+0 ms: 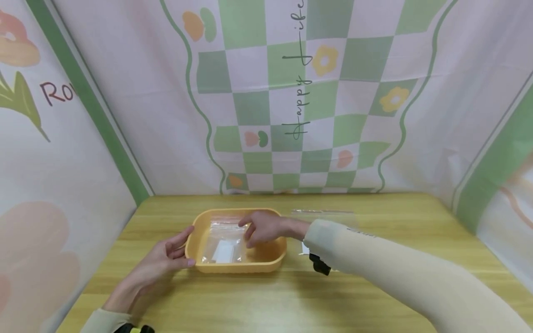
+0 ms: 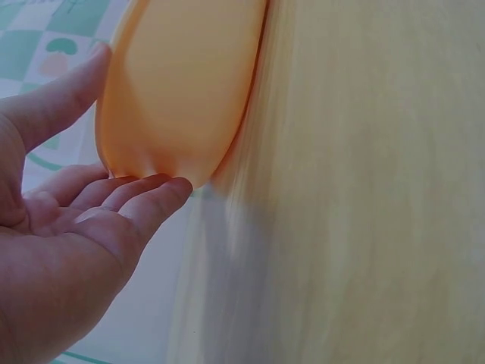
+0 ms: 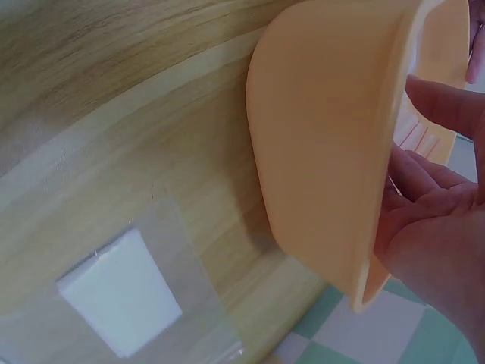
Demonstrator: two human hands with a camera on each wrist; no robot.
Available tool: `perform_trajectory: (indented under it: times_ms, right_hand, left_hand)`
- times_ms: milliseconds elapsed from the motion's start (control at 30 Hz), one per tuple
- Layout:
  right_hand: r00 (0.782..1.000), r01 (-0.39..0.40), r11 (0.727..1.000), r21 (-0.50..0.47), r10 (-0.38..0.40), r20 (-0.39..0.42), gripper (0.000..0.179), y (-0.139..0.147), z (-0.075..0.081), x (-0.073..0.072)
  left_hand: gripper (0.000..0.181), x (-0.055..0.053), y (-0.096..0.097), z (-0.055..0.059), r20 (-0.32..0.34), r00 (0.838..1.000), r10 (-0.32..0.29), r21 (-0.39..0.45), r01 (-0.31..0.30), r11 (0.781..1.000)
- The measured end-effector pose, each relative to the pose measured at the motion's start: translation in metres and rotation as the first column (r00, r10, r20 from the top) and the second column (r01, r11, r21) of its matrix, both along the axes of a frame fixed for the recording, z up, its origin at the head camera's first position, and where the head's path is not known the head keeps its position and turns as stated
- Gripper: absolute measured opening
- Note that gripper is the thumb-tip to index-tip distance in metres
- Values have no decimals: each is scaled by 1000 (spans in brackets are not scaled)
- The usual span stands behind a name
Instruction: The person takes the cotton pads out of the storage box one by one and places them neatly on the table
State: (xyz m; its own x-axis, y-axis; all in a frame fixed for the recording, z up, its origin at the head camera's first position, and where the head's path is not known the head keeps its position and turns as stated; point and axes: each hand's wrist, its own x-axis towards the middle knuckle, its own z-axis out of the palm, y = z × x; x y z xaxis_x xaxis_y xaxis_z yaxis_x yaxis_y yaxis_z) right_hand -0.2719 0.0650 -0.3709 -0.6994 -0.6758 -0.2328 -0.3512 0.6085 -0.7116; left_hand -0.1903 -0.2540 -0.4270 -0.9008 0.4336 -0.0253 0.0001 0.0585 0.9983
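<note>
A yellow-orange plastic basket [image 1: 262, 267] with rounded corners sits on the table. Inside it lies a clear zip bag [image 1: 210, 243] holding a white rectangular piece [image 1: 225, 252]. My left hand [image 1: 160, 259] grips the basket's left end, thumb at one side and fingers against the outer wall [image 2: 178, 83]. Over the right part of the basket, my right hand [image 1: 266, 227] reaches in beside the zip bag, its thumb and fingers apart in the right wrist view. Nothing shows pinched between them. The palm is hidden in the head view.
Right of the basket, partly under my right forearm, a second clear zip bag [image 3: 204, 303] lies on the wooden table [image 1: 258, 305], with a white piece [image 3: 125, 296] in it. Behind the table hangs a green-and-white checked cloth [image 1: 287, 106].
</note>
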Motion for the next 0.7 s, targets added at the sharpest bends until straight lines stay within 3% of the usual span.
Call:
perform_trajectory:
  times_ms: [167,433,700]
  right_hand:
    - [996,57,996,-70,-52,73,66,0,-4,0]
    - [989,145,978,-148,-138,58,52,-7,-12,2]
    - [951,274,910,-311,-209,226,49,-22,-18,9]
  left_hand:
    - [97,0,0,1,-7,1000,5,-15,-6,1000]
    - [96,0,0,3,-16,1000,2,0,-2,1000]
    - [95,0,0,3,-21,1000,-6,6,6,1000]
